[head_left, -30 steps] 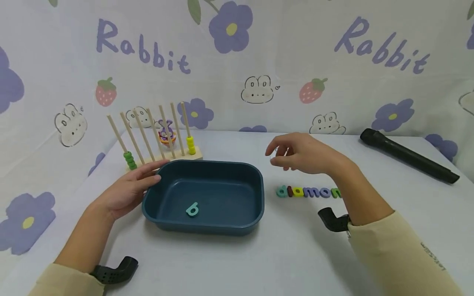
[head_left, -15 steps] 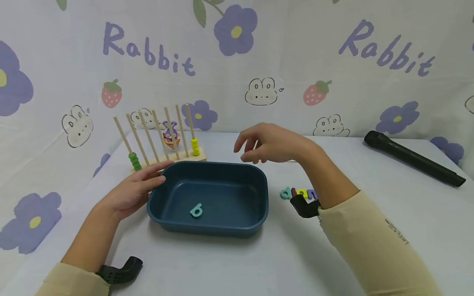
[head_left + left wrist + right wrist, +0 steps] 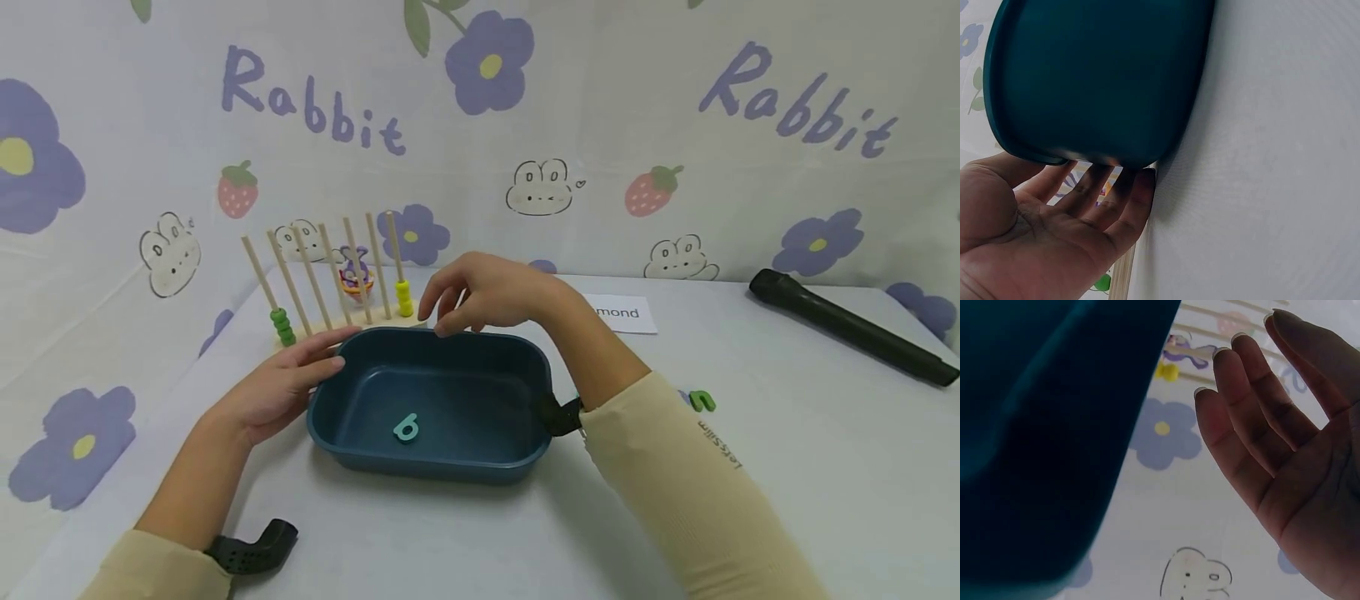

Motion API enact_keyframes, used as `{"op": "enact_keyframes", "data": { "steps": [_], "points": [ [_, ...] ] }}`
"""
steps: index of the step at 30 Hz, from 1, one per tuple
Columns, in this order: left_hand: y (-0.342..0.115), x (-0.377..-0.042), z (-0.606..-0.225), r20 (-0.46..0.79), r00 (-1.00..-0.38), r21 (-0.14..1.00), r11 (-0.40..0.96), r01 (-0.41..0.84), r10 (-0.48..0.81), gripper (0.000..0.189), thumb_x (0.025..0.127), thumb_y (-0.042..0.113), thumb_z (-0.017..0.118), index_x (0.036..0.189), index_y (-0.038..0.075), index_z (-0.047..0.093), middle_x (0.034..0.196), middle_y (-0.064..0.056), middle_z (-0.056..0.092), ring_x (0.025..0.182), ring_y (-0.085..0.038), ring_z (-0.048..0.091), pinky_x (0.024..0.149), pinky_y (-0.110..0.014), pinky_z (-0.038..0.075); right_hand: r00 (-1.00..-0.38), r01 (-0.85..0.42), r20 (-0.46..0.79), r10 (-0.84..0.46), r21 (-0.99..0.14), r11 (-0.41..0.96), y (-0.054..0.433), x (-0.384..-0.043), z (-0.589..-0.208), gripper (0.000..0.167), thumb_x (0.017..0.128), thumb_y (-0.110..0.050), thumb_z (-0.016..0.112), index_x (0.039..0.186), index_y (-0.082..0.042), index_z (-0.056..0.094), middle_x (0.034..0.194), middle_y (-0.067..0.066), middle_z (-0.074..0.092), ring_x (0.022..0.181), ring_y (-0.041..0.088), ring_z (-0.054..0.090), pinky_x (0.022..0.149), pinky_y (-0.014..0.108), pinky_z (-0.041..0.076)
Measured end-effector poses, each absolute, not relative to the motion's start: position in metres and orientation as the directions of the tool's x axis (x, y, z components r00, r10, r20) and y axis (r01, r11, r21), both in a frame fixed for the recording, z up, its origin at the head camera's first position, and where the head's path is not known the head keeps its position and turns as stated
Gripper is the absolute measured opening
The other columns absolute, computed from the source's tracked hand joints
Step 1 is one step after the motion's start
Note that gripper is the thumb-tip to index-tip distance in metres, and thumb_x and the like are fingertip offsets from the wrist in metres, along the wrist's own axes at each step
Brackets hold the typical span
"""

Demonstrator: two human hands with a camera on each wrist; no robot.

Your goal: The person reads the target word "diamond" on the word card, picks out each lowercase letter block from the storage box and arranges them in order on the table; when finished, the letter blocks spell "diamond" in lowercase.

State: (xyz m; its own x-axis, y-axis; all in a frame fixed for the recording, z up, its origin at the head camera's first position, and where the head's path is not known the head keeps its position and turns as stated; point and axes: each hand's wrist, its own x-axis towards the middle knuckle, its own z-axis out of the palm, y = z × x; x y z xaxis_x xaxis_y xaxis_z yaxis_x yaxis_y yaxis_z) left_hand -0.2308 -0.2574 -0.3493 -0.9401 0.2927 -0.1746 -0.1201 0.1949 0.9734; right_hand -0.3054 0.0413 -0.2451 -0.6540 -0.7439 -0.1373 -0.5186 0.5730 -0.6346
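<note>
A dark teal rectangular plastic basin stands on the white table in the head view. Inside it lies one small teal letter with a round loop. My left hand holds the basin's left end, thumb over the rim and fingers along the outer wall, as the left wrist view also shows on the basin. Over the far rim hovers my right hand, its fingers loosely bent and holding nothing. In the right wrist view, that hand is apart from the basin wall.
Behind the basin stands a wooden peg counting frame with green beads and yellow beads, a purple toy behind it. A green letter n shows past the right sleeve. A printed card and black microphone lie farther back.
My right hand has moved left from above the row of letters to the basin's far rim, uncovering part of the card. The left hand keeps its hold on the basin.
</note>
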Motion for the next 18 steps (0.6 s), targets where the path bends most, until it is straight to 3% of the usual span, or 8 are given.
{"op": "enact_keyframes", "data": {
  "steps": [6,18],
  "points": [
    [-0.258,-0.231,-0.349,-0.175,-0.935,0.976,0.182,-0.123,0.309,0.058,0.109,0.025,0.053,0.162,0.015,0.033,0.169,-0.016,0.027,0.154,-0.041,0.024,0.125,-0.069,0.016,-0.628,-0.496,-0.194,-0.754,-0.647,0.579,0.021,-0.309,-0.255,0.023,0.094,-0.016,0.075,0.117,-0.018,0.078,0.112,0.004,0.074,0.1,0.026,0.069,0.086,0.035,0.06],
    [-0.259,-0.232,-0.349,-0.183,-0.934,0.975,0.182,-0.131,0.307,0.056,0.109,0.024,0.051,0.162,0.017,0.034,0.169,-0.017,0.026,0.154,-0.043,0.024,0.124,-0.069,0.014,-0.498,-0.491,-0.361,-0.788,-0.632,0.6,-0.005,-0.309,-0.283,0.029,0.093,-0.011,0.076,0.122,-0.014,0.075,0.121,0.009,0.073,0.108,0.022,0.066,0.105,0.04,0.054]
  ]
}}
